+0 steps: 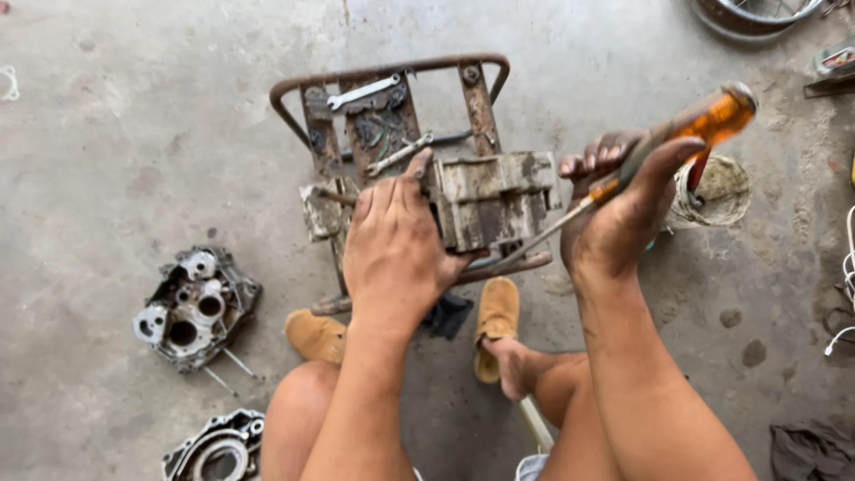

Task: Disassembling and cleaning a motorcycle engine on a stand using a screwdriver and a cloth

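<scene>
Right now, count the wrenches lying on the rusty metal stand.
2: one silver open-ended wrench near the stand's top rail, another smaller silver wrench just above the left hand. Others may be hidden.

Two hands (392, 240), one orange-handled screwdriver (659, 142), two spanners (365, 92), two engine casings (196, 307) on the left, two tan sandals (496, 325), one rusty metal rack (392, 71)

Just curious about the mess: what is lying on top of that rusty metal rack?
On the rusty metal rack lie two silver spanners and a dirty grey finned engine block, steadied by the left hand. What is beneath the hand and block is hidden.
</scene>
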